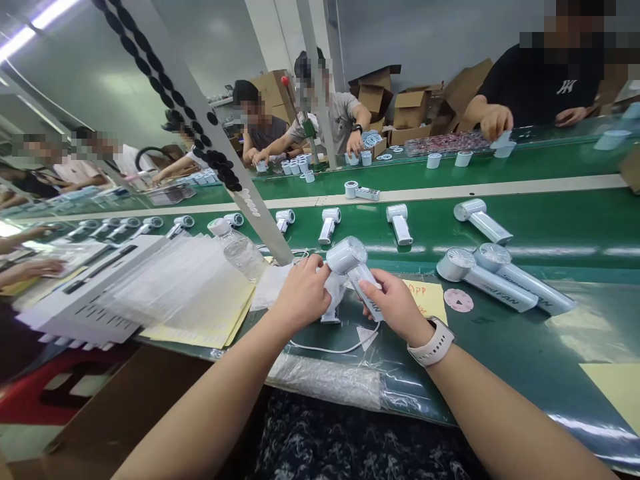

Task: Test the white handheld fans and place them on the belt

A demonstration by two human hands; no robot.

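Left hand (300, 297): water bottle (241, 257) and plastic sleeves (175, 280) obstruct leftward. Right hand (397, 307): narrow green desk (500, 347) gap, then two handheld fans (500, 288).

"FAN" on handle of handheld fan (500, 294); "OPP" on yellow paper note (425, 300).

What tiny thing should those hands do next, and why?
Probably set the white handheld fan down on the green conveyor belt beside the other fans. The left hand and right hand both hold it, and similar fans already lie there in a row.
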